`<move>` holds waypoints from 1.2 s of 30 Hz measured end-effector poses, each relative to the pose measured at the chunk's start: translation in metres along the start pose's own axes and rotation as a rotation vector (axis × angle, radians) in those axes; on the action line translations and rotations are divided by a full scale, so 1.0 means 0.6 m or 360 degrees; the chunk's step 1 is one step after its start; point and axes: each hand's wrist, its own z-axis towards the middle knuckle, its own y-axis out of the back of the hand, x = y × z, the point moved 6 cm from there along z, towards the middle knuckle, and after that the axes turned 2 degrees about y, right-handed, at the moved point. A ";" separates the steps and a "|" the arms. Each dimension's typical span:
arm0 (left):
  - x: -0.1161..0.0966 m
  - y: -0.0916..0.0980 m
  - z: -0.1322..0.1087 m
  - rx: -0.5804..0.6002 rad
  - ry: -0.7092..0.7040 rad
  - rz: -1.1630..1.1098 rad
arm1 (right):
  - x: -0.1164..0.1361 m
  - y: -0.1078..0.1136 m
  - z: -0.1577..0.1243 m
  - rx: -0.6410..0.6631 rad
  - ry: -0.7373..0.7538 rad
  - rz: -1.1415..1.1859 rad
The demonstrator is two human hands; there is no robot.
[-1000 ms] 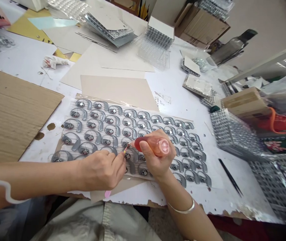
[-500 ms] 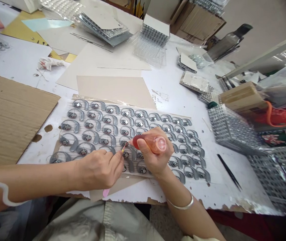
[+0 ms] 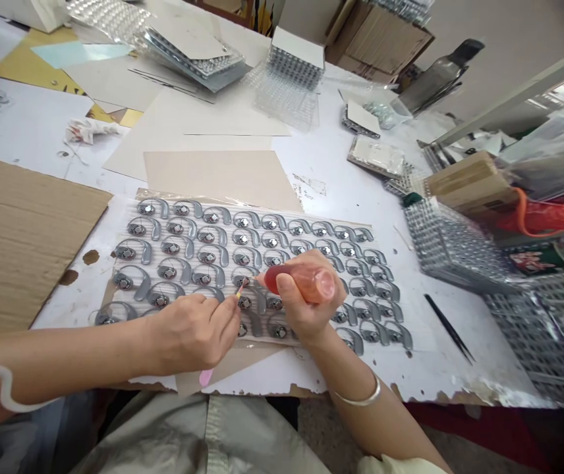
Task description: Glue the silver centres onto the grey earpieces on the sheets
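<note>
Evidently pinched together, the fingers of the left hand (image 3: 196,332) grip a thin stick (image 3: 238,295), its tip pointing away from the body. Just beyond those fingertips lies a grey hooked part (image 3: 243,280), one of many set out in rows. The right hand (image 3: 314,313) is wrapped around a reddish bottle (image 3: 304,282), whose narrow nozzle points left toward the same part; whether nozzle or stick touches it is too small to tell. Black tweezers (image 3: 447,327) lie well apart, to the right.
</note>
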 end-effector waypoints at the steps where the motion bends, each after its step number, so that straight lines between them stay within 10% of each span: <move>1: 0.000 0.000 0.000 0.0005 -0.0002 0.0005 | -0.001 -0.001 0.000 0.0003 -0.0013 -0.0001; 36: 0.004 0.006 0.004 0.0013 -0.0042 0.0003 | 0.013 -0.005 0.000 0.0076 0.0173 -0.0068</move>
